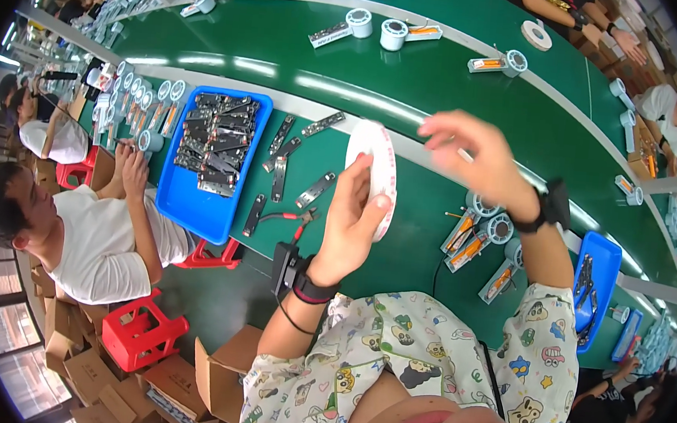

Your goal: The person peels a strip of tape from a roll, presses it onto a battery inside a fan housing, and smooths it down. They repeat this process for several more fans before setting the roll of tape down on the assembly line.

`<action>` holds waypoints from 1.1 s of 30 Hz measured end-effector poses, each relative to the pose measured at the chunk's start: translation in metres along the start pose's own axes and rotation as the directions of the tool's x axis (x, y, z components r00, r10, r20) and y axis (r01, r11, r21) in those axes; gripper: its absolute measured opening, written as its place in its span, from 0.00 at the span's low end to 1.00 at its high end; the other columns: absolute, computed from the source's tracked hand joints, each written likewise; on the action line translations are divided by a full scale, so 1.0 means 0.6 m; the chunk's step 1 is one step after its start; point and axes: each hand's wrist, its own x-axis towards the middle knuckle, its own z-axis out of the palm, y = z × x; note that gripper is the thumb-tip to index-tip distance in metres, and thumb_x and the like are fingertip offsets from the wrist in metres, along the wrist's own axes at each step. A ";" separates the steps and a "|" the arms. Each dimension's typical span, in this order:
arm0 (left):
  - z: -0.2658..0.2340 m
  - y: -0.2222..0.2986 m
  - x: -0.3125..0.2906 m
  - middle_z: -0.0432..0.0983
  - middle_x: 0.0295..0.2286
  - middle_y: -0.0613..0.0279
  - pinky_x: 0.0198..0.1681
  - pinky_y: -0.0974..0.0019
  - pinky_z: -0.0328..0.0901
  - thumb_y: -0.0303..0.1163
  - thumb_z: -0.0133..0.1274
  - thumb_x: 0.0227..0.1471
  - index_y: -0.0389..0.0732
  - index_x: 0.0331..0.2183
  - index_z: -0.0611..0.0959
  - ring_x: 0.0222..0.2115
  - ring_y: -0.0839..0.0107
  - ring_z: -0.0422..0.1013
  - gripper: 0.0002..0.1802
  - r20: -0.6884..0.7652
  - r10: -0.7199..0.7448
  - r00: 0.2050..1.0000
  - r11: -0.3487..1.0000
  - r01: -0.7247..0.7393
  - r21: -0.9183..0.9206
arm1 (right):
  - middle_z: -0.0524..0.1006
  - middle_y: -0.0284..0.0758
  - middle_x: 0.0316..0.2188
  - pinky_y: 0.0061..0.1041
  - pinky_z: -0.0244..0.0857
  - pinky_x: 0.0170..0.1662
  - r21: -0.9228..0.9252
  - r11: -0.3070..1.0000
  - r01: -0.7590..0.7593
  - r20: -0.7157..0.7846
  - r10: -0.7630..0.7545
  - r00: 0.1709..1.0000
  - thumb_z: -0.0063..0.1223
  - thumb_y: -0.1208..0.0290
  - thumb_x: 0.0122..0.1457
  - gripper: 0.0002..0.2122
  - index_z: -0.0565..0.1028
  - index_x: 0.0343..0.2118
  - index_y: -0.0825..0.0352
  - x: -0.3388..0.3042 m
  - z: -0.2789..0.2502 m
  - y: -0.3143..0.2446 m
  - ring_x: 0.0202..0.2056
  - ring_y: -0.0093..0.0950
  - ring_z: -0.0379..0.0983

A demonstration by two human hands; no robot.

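My left hand [354, 213] grips a white tape roll [390, 185] with pinkish-red marks along its edge, held upright above the green table. To its right my right hand [476, 155] is raised, slightly blurred, with its fingers stretched apart toward the roll but not touching it. Several dark narrow circuit boards [279, 177] lie loose left of the roll. Near my left wrist is a pair of red-handled pliers [300, 226]. Under my right forearm lie several grey units with round ends and orange parts [468, 251].
A blue tray [165, 190] heaped with boards stands left, and a smaller blue tray [610, 255] right. Beyond the metal rail runs a green belt [288, 50] carrying grey units. A co-worker in a white shirt [101, 259] sits left, near a red stool [143, 330] and cardboard boxes [102, 384].
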 end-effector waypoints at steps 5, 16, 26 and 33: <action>-0.001 0.015 0.012 0.54 0.62 0.44 0.65 0.57 0.50 0.23 0.50 0.56 0.33 0.67 0.48 0.63 0.58 0.55 0.43 0.130 -0.020 0.991 0.990 0.038 -0.139 | 0.73 0.42 0.50 0.28 0.72 0.44 -0.424 0.860 0.284 0.065 -0.284 0.957 0.65 0.71 0.53 0.22 0.74 0.52 0.66 -0.027 0.069 -0.059 0.45 0.35 0.76; -0.032 0.065 0.003 0.57 0.58 0.37 0.63 0.56 0.53 0.27 0.52 0.54 0.28 0.65 0.50 0.59 0.47 0.58 0.43 0.228 0.018 0.973 0.874 -0.126 0.468 | 0.73 0.39 0.44 0.23 0.71 0.35 -0.150 0.983 0.107 -0.004 -0.109 0.994 0.66 0.82 0.50 0.13 0.76 0.39 0.67 -0.022 0.102 -0.049 0.37 0.27 0.74; -0.090 0.054 0.043 0.63 0.54 0.37 0.63 0.54 0.53 0.30 0.51 0.56 0.26 0.64 0.55 0.57 0.45 0.61 0.40 0.269 0.006 0.963 0.903 -0.121 0.413 | 0.78 0.32 0.31 0.17 0.66 0.27 -0.034 0.981 0.193 -0.065 -0.195 0.979 0.67 0.82 0.50 0.12 0.75 0.36 0.68 0.042 0.124 -0.033 0.26 0.20 0.72; -0.117 0.021 0.069 0.70 0.52 0.42 0.52 0.60 0.65 0.32 0.47 0.59 0.28 0.63 0.61 0.48 0.56 0.72 0.34 0.201 -0.078 0.977 0.995 0.065 0.072 | 0.79 0.32 0.30 0.17 0.64 0.26 0.013 0.972 0.236 0.098 -0.236 0.967 0.66 0.81 0.52 0.20 0.71 0.46 0.68 0.108 0.114 -0.042 0.25 0.17 0.70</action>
